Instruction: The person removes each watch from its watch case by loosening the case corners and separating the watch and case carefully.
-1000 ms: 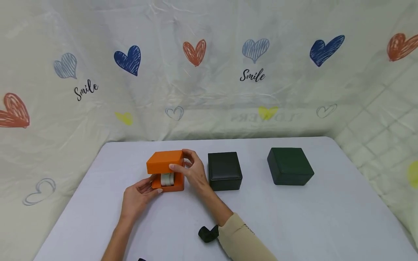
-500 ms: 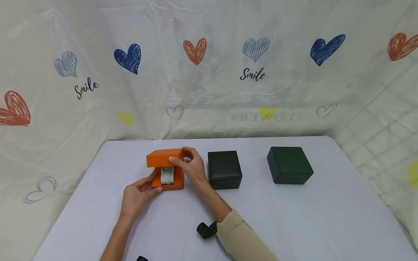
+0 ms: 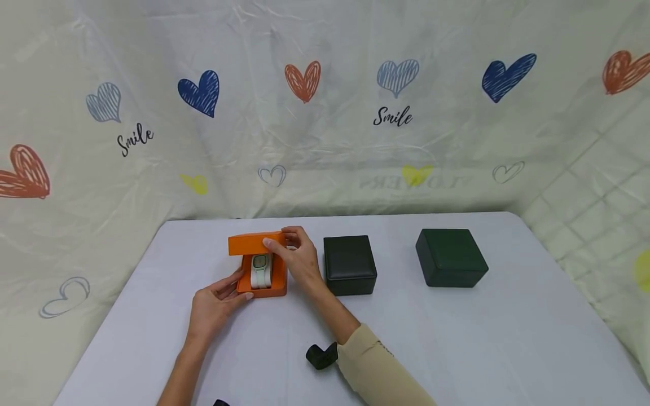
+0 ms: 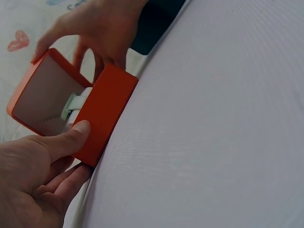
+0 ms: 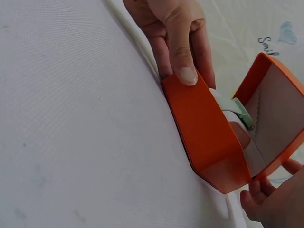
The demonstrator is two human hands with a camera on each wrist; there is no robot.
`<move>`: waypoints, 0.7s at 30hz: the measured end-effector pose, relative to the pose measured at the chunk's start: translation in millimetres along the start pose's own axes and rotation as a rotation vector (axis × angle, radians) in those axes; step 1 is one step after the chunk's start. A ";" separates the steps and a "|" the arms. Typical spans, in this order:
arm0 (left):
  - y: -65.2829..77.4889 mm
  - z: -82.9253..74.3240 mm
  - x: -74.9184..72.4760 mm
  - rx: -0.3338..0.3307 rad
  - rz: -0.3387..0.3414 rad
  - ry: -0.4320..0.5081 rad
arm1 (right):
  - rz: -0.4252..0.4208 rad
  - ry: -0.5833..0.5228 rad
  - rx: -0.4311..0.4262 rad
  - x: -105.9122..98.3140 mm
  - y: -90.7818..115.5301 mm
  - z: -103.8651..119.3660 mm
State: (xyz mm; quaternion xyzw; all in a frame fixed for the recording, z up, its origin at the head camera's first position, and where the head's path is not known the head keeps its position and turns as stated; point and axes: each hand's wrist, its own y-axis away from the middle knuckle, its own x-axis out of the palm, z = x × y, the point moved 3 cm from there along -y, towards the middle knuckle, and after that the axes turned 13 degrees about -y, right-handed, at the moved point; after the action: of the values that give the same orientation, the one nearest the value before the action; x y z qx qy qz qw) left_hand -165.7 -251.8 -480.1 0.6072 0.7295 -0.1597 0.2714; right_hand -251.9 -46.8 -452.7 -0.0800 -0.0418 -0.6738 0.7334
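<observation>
An orange watch box stands at the left of the white table in the head view, its hinged lid raised. Inside, a watch with a pale green case and light strap sits round a white cushion. My left hand grips the base at its left front corner, the thumb lying on the front wall in the left wrist view. On the other side, my right hand holds the lid by its right edge, thumb at the front and fingers behind. The lid's pale lining shows in the right wrist view.
A black box, closed, stands just right of my right hand. Farther right is a closed dark green box. Behind the table hangs a pale curtain printed with hearts. A black wrist camera mount sits at my right sleeve.
My right hand has tilted the lid farther back, and the watch face, hidden at first, now shows. The left hand stays at the base corner.
</observation>
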 end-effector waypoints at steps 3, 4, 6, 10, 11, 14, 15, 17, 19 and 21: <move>0.2 -0.3 -0.1 0.006 -0.003 -0.008 | 0.003 -0.008 -0.012 0.1 0.0 -0.2; 0.2 -0.4 0.0 0.008 -0.004 -0.007 | 0.005 -0.011 -0.016 0.2 0.2 0.2; 0.3 -0.5 0.2 0.010 -0.004 -0.004 | 0.016 -0.015 -0.029 0.5 -0.1 0.1; 0.1 -0.5 0.2 0.008 -0.003 0.004 | 0.054 -0.052 -0.061 2.6 -1.4 0.8; 0.2 -0.4 0.3 0.005 -0.001 0.008 | 0.067 -0.068 -0.070 3.1 -1.6 0.8; 0.9 0.2 0.9 0.001 0.003 0.022 | 0.104 -0.130 -0.102 4.2 -1.9 1.7; 0.9 0.3 1.2 0.002 0.003 0.026 | 0.115 -0.150 -0.118 4.6 -1.8 2.5; 0.8 0.5 1.5 0.009 0.000 0.023 | 0.127 -0.173 -0.156 4.6 -1.8 4.4; 0.1 0.6 1.6 0.019 -0.007 0.017 | 0.133 -0.188 -0.194 4.6 -2.2 6.3; -0.3 0.9 1.6 0.026 -0.012 0.008 | 0.131 -0.193 -0.220 4.6 -2.5 7.7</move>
State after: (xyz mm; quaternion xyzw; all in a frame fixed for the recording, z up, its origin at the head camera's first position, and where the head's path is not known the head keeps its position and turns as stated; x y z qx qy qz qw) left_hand -166.0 -251.1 -481.8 0.6069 0.7321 -0.1683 0.2595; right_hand -253.7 -50.2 -444.2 -0.2266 -0.0327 -0.6142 0.7552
